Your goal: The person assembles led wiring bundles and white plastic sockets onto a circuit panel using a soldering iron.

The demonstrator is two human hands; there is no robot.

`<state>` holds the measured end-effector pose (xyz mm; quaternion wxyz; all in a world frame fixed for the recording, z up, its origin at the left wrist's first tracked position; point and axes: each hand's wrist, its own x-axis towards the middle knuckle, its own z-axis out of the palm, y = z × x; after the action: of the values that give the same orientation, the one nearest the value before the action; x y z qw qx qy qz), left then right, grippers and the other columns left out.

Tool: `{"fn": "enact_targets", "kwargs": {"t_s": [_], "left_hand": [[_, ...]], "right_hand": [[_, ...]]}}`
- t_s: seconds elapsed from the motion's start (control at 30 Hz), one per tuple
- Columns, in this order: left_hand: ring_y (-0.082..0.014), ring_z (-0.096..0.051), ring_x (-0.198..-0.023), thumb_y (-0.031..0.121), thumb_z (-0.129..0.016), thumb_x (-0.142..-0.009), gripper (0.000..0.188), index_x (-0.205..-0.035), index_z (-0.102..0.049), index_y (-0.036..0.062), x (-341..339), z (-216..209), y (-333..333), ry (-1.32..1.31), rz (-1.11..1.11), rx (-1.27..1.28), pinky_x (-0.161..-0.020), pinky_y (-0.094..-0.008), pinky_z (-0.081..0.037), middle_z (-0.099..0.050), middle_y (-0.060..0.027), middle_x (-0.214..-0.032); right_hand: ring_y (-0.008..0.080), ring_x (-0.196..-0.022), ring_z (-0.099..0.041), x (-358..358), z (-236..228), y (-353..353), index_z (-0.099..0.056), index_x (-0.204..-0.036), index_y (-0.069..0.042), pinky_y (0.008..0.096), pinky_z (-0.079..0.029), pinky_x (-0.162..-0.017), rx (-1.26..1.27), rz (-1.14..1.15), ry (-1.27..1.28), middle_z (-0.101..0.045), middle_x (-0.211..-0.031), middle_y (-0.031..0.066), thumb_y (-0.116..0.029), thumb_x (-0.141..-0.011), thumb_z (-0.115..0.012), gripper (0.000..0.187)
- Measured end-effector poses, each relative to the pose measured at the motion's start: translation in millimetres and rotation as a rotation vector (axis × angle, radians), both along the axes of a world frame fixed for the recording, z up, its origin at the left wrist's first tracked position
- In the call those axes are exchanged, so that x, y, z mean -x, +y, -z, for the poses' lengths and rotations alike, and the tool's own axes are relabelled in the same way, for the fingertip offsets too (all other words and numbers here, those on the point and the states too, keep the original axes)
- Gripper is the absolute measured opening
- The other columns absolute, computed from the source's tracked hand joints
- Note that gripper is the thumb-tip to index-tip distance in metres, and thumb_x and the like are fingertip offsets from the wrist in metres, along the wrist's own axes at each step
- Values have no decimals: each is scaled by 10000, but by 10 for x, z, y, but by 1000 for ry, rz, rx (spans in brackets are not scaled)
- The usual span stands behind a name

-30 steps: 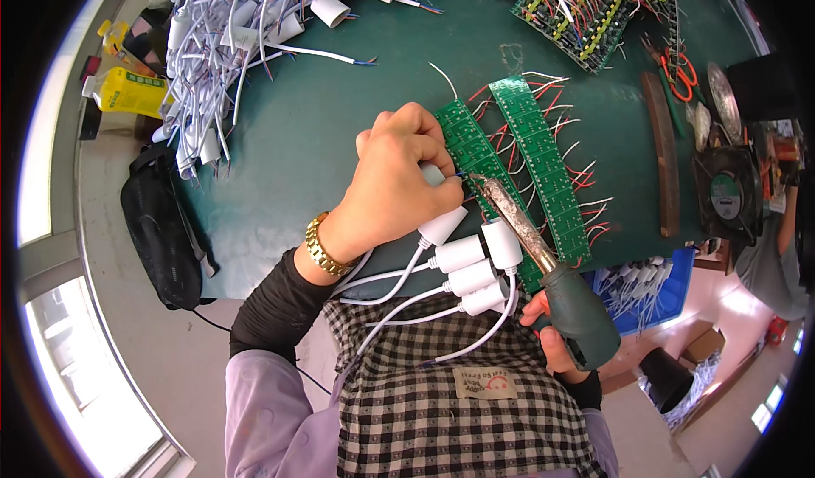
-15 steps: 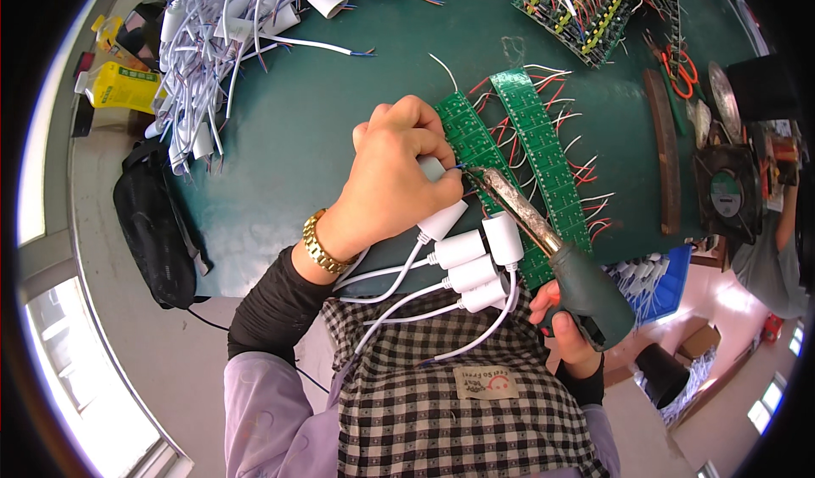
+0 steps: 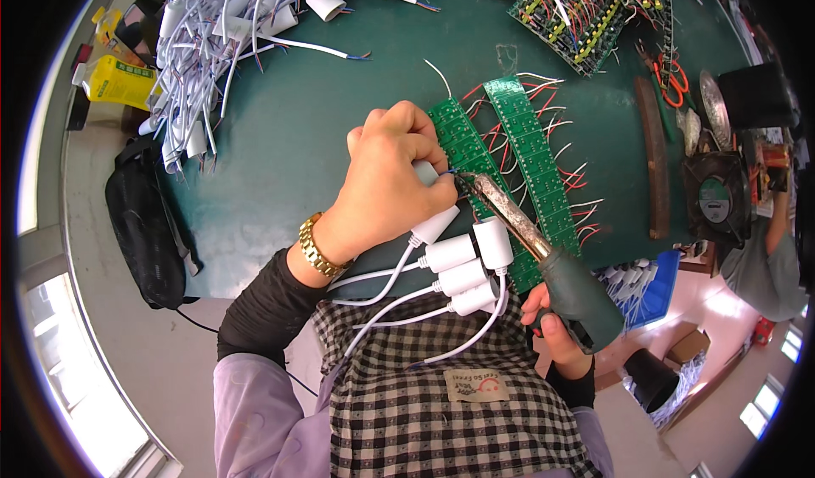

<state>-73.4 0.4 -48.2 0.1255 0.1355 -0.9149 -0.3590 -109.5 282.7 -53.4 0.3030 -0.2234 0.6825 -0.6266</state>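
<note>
My left hand (image 3: 386,172) is closed in a pinch around a white plastic lamp-holder cap (image 3: 425,172), whose thin blue wire end reaches the edge of a green circuit board strip (image 3: 458,134). With its fingers wrapped round the handle, my right hand (image 3: 562,338) grips a dark green soldering gun (image 3: 581,295). The gun's tarnished metal barrel slants up and left, and its tip meets the wire beside my left fingertips. To the right lies a second green board strip (image 3: 531,143) with red and white wires. Several white caps with cables (image 3: 454,254) lie below my left hand.
A heap of white cabled caps (image 3: 204,62) covers the table's far left. Wired boards (image 3: 586,24) lie at the far right, near orange-handled pliers (image 3: 673,83), a brown bar (image 3: 654,160) and a small fan (image 3: 716,198). A black pouch (image 3: 144,223) sits at the left edge.
The whole view has shifted slightly, moving most things a little to the left. Both hands keep their grips, and the soldering tip stays at the wire by my left fingertips.
</note>
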Motion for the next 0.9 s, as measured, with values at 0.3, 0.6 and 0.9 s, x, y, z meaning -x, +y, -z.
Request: {"fn": "enact_targets", "kwargs": {"t_s": [0.3,0.6,0.9], "left_hand": [[-219,-462,-832,114,-699,-602,87,-615,-623,72,-9,5,-7,7,-2,-31,-782,-365,-328,-500,-10,-836],[-197,-459,-835,93,-689,-615,96,-651,-607,60,-10,-14,-17,-36,17,-9,-816,-344,-323,-484,-14,-862],[-195,-465,-829,92,-690,-625,92,-654,-610,59,-21,-18,-26,-35,24,-12,-807,-340,-331,-490,-17,-857]], "right_hand": [[171,-601,-575,-69,23,-4,-481,-1093,11,261,-483,-525,128,138,-70,-586,-824,138,-419,-849,-594,507],[163,-573,-571,-66,63,-11,-471,-1118,32,247,-481,-508,149,158,-44,-588,-810,142,-442,-847,-591,558],[163,-590,-573,-69,103,17,-473,-1129,23,248,-480,-517,147,194,-50,-588,-815,142,-452,-840,-600,570]]}}
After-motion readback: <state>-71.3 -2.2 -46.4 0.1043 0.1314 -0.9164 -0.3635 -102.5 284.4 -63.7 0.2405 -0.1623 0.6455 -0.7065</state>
